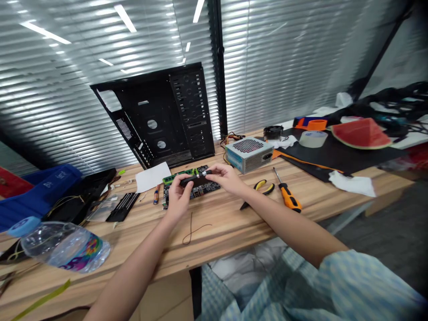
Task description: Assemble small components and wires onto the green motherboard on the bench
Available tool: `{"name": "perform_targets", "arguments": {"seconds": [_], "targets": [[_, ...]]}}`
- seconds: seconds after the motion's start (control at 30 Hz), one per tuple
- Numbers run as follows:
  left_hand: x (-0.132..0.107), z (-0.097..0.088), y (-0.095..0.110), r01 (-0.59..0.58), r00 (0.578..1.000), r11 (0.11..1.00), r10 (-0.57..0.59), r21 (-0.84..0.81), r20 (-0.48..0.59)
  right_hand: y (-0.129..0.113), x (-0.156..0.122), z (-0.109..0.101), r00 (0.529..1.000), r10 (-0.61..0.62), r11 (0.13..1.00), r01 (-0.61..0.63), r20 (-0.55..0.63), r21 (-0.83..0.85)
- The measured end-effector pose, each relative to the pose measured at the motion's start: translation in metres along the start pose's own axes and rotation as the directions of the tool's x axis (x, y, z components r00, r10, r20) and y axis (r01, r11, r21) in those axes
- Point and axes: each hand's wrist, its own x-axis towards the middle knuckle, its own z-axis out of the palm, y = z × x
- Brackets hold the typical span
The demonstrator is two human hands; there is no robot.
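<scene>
Black module (197, 180) pinched at its two ends by the left hand (179, 198) and right hand (225, 177), over one green motherboard (210, 186).

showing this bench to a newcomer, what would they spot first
First come the left hand and right hand, holding a black component just above a green motherboard on the wooden bench. Behind them stands a large black computer case, with a silver power supply to its right. At the far right, a red watermelon slice lies on a black mat.
</scene>
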Motion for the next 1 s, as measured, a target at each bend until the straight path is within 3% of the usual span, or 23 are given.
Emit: {"name": "perform_targets", "arguments": {"seconds": [0.27,0.37,0.47,0.7,0.87,1.0], "targets": [[0.001,0.0,0.001,0.028,1.0,0.999,-0.028,0.016,0.001,0.002,0.0,0.0,0.999,0.036,0.998,-0.037,0.024,0.052],[0.002,0.0,0.001,0.053,0.998,0.999,-0.053,0.003,-0.025,0.006,0.0,0.0,0.987,0.111,0.986,-0.124,0.116,0.114],[0.003,0.0,0.003,0.111,0.992,0.991,-0.116,-0.077,-0.057,0.009,-0.001,0.002,0.972,0.202,0.962,-0.22,0.124,0.159],[0.002,0.003,0.002,0.347,0.938,0.915,-0.345,-0.204,0.047,0.01,0.0,0.01,0.959,0.282,0.907,-0.275,0.024,0.32],[0.003,0.004,-0.003,0.421,0.894,0.845,-0.449,-0.33,-0.007,0.008,0.001,0.01,0.921,0.383,0.857,-0.384,0.076,0.344],[0.005,0.003,0.002,0.486,0.849,0.805,-0.528,-0.341,-0.037,0.004,-0.001,0.008,0.858,0.489,0.799,-0.512,0.155,0.314]]}}
